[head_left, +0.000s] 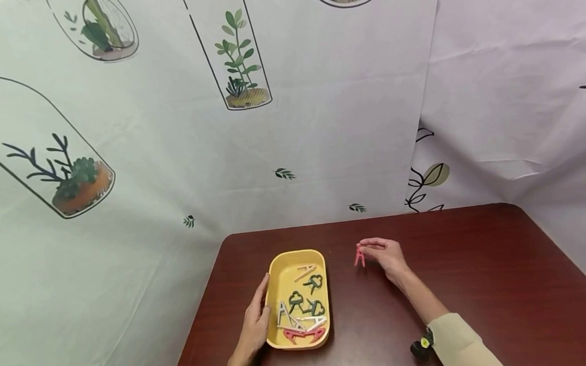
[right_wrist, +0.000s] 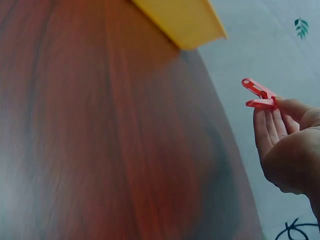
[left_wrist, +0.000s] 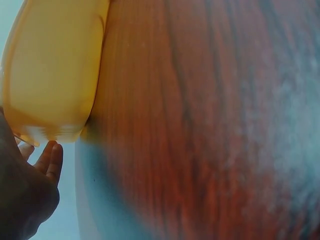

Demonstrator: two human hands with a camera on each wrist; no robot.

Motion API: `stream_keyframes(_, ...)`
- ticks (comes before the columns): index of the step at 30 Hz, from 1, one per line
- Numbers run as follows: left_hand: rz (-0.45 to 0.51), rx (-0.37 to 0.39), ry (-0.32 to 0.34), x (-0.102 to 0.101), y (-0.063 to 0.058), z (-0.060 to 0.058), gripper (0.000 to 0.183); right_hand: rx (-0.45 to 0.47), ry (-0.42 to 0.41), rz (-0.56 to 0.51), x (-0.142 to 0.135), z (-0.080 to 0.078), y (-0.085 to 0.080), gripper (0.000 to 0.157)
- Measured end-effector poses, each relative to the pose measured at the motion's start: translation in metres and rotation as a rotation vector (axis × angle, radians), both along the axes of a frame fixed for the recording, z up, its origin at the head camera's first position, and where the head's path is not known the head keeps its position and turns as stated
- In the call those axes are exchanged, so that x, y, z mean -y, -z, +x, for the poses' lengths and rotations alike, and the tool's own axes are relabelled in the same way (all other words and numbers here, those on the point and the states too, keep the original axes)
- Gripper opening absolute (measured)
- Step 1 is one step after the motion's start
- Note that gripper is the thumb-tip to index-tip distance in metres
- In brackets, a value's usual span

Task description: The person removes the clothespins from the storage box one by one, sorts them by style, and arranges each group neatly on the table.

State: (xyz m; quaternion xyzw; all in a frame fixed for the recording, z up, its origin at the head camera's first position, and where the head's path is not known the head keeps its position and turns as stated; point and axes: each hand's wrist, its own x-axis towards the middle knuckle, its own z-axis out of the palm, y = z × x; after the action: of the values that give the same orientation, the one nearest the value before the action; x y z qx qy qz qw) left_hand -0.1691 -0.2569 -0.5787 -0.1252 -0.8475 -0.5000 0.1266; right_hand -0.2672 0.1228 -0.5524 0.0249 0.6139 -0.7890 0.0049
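Note:
My right hand [head_left: 384, 256] pinches a red clothespin [head_left: 359, 255] by one end between thumb and fingertips, over the table to the right of a yellow bin. In the right wrist view, the two spread legs of the clothespin [right_wrist: 258, 93] point away from the fingers. My left hand [head_left: 254, 318] rests against the left outer wall of the yellow bin [head_left: 326, 290], its fingers extended along it. In the left wrist view, fingertips touch the bin wall [left_wrist: 52, 65]. Inside lie an orange clothespin [head_left: 305, 271], green cloud-shaped clips [head_left: 316, 307], white clothespins [head_left: 281, 312] and red ones [head_left: 315, 335].
The dark red-brown wooden table [head_left: 474, 284] runs back to a pale wall covering [head_left: 321, 149] printed with plants in jars. A small black device [head_left: 420, 346] with a yellow spot sits at my right wrist, by the light sleeve [head_left: 459, 339].

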Motion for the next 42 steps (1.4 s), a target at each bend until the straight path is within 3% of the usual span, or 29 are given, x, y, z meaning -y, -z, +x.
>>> stream_keyframes(6,-0.003,-0.041,0.004,-0.001,-0.001,0.000,0.077,0.029,-0.028,0.121,-0.016,0.004,0.010,0.032)
stream_keyframes(16,0.029,-0.023,0.050,-0.007,-0.005,0.002,0.079,-0.012,-0.072,0.474,-0.025,0.008,0.021,0.016)
stream_keyframes(31,0.061,-0.023,0.034,-0.022,-0.003,-0.001,0.077,-0.158,-0.060,0.692,-0.024,0.006,0.025,0.012)
stream_keyframes(42,-0.069,-0.030,0.030,-0.036,-0.005,-0.010,0.077,-0.249,-0.070,0.784,-0.020,0.008,0.022,0.014)
